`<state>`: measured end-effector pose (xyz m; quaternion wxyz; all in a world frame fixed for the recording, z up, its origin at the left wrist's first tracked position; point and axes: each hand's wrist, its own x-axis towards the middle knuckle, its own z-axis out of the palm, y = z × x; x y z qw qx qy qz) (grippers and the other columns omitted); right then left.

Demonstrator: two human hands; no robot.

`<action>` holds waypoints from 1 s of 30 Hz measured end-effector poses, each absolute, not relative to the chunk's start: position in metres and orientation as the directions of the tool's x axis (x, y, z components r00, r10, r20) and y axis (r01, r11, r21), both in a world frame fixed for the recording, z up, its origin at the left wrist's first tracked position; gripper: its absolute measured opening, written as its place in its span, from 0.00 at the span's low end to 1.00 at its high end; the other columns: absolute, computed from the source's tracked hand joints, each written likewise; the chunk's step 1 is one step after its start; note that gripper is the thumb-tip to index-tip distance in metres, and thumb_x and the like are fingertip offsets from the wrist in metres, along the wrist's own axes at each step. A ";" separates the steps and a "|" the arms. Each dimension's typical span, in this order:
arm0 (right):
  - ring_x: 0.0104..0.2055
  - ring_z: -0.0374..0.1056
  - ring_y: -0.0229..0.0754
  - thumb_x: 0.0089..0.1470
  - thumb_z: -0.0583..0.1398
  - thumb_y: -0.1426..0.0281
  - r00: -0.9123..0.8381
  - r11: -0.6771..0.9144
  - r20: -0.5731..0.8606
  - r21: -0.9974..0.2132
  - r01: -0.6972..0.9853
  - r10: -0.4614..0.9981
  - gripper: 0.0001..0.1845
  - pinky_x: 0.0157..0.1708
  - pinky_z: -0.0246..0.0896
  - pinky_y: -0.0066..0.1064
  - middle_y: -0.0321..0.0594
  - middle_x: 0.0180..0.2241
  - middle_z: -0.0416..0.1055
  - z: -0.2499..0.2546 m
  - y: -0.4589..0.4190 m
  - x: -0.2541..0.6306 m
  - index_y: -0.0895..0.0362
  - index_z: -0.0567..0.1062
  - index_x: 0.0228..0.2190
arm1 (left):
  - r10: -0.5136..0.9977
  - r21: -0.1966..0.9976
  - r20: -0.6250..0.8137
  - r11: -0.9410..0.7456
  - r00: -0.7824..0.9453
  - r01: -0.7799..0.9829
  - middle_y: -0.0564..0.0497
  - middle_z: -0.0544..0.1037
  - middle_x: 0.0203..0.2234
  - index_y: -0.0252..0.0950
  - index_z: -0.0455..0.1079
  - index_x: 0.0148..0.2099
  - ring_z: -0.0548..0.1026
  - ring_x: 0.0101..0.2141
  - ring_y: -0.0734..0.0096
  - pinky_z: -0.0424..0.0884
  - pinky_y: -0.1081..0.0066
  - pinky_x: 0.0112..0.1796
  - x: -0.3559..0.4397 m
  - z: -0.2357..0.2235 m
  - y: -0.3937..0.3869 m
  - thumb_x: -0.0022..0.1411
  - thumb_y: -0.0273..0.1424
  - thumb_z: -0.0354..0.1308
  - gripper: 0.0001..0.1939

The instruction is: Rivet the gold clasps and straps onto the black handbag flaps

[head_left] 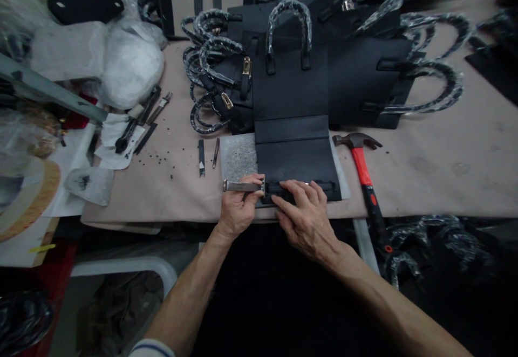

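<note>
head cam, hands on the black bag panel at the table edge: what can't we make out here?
- Near edge of the black leather panel: covered by the right hand.
- Tip of the metal punch: hidden where it meets the panel, under the left hand fingers.
- Hammer handle end: lost in the dark below the table edge.
- Small black specks left of the panel: too small to identify.

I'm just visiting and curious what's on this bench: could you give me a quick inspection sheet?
Surface: beige table, scuffed, with small dark specks.
Job's things: black leather panel on a grey pad; metal tool.
Clutter: red hammer, small tools, stacked black bags, white bundles.
Grippers: left hand grips the metal tool; right hand presses the panel's near edge.
Cables: nothing seen.
Surroundings: wrapped handles below the table.
</note>
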<state>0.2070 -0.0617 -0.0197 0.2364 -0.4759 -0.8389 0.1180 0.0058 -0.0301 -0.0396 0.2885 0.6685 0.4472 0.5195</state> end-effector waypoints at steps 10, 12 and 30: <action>0.63 0.57 0.59 0.63 0.58 0.70 -0.467 0.515 0.220 -0.436 0.738 0.856 0.16 0.65 0.44 0.61 0.49 0.60 0.63 -0.018 -0.057 0.212 0.52 0.76 0.51 | 0.909 0.869 0.413 -0.411 0.054 0.276 0.43 0.81 0.47 0.35 0.73 0.47 0.80 0.49 0.63 0.75 0.60 0.55 0.005 -0.040 -0.030 0.68 0.26 0.60 0.06; 0.63 0.56 0.58 0.64 0.58 0.70 -0.471 0.516 0.215 -0.441 0.735 0.855 0.16 0.65 0.44 0.61 0.50 0.61 0.63 -0.018 -0.057 0.212 0.52 0.76 0.52 | 0.910 0.870 0.412 -0.409 0.050 0.275 0.43 0.81 0.47 0.35 0.73 0.47 0.80 0.49 0.64 0.75 0.60 0.55 0.006 -0.039 -0.030 0.68 0.25 0.60 0.06; 0.62 0.58 0.58 0.62 0.58 0.70 -0.442 0.460 0.163 -0.505 0.730 0.882 0.16 0.64 0.43 0.62 0.48 0.58 0.64 -0.015 -0.050 0.210 0.50 0.78 0.50 | 0.913 0.866 0.403 -0.401 0.056 0.300 0.44 0.81 0.47 0.35 0.73 0.47 0.79 0.49 0.64 0.75 0.61 0.56 0.006 -0.040 -0.030 0.68 0.24 0.60 0.07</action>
